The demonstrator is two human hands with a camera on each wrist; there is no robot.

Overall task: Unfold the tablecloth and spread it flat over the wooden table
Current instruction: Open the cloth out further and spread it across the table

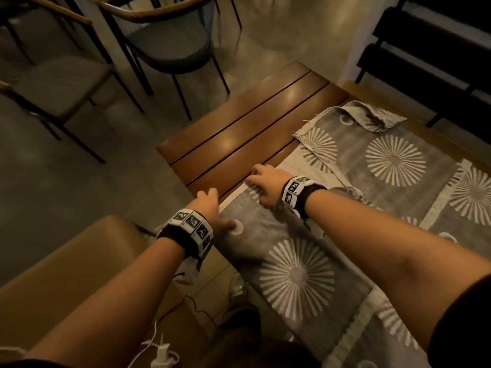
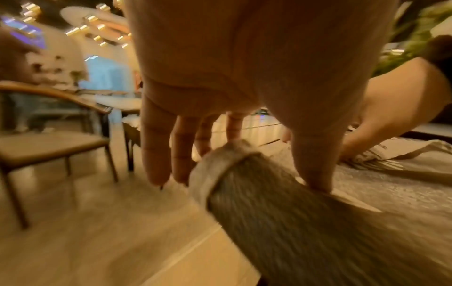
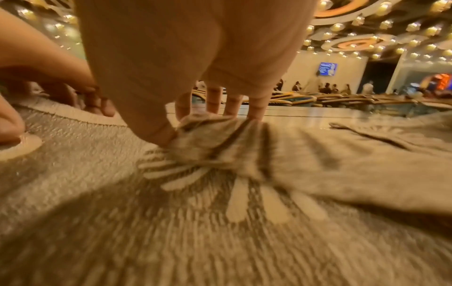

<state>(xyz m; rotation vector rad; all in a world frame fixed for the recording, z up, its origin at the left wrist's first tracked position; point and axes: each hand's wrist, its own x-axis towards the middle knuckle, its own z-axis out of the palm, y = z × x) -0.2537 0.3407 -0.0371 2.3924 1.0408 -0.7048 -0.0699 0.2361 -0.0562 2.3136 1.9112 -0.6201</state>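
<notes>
One tablecloth, grey with pale sunburst discs, lies on one slatted wooden worktop. About five sunbursts show whole or in part; more are cut off at the picture's right and bottom edges. Two hands work at the cloth's edge beside the bare slats. The left hand pinches the cloth's near corner, thumb on top and fingers below, where the corner hangs past the worktop's edge. The right hand bunches a fold of the edge between thumb and curled fingers, a little further along from the left hand. The cloth's far corner is folded back on itself, and a second layer lies over the first beyond the right hand. Both wrist views are blurred, so the weave reads only as streaks. Three bare slats of the worktop lie open beyond the cloth's edge. Two chairs stand on the floor past the worktop's far end, and a tan seat sits close by the left forearm.
</notes>
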